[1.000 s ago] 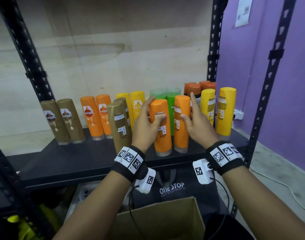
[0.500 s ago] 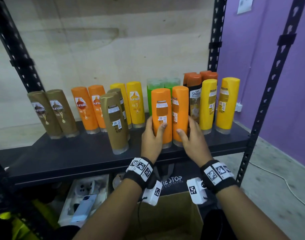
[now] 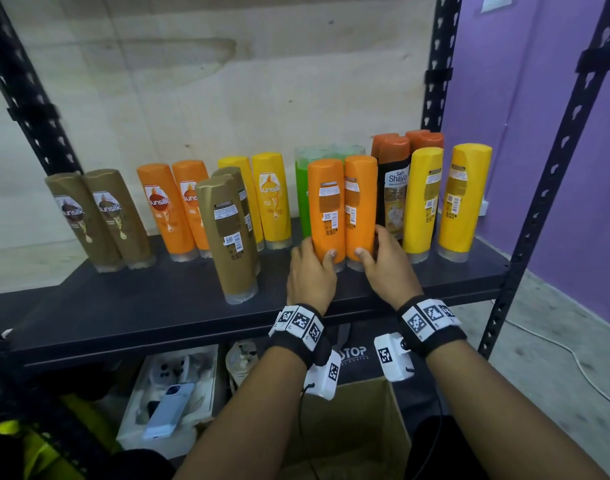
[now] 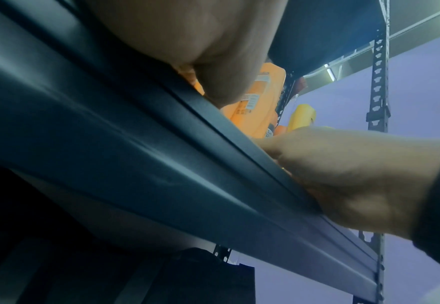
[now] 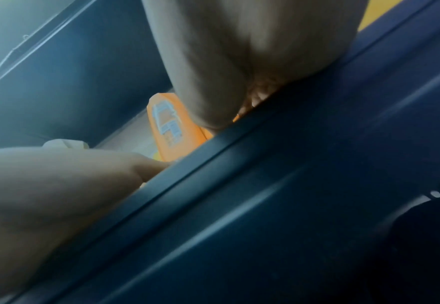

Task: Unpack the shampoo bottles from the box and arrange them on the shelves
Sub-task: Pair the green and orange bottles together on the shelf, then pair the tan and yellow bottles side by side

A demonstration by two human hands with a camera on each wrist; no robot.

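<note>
Two orange shampoo bottles stand side by side on the black shelf (image 3: 158, 299), back labels facing me. My left hand (image 3: 312, 268) grips the base of the left orange bottle (image 3: 326, 209), thumb across its front. In the same way my right hand (image 3: 383, 265) grips the base of the right orange bottle (image 3: 360, 202). The left wrist view shows my left thumb (image 4: 213, 51), an orange bottle (image 4: 255, 102) and my right hand (image 4: 343, 174) above the shelf edge. In the right wrist view an orange bottle (image 5: 172, 127) shows past my right thumb (image 5: 226, 72). The open cardboard box (image 3: 348, 427) sits below my wrists.
Several bottles line the shelf: brown (image 3: 99, 216), orange (image 3: 168, 206), yellow (image 3: 272, 199), green (image 3: 301, 188), a dark Shayla bottle (image 3: 395, 195), and two yellow (image 3: 464, 199) at the right. A brown pair (image 3: 232, 237) stands forward. Rack uprights (image 3: 539, 202) flank the shelf. A phone (image 3: 168, 414) lies below.
Both hands have slid down from the middle of the two orange bottles to their bases. The bottles now stand upright and closer together on the shelf.
</note>
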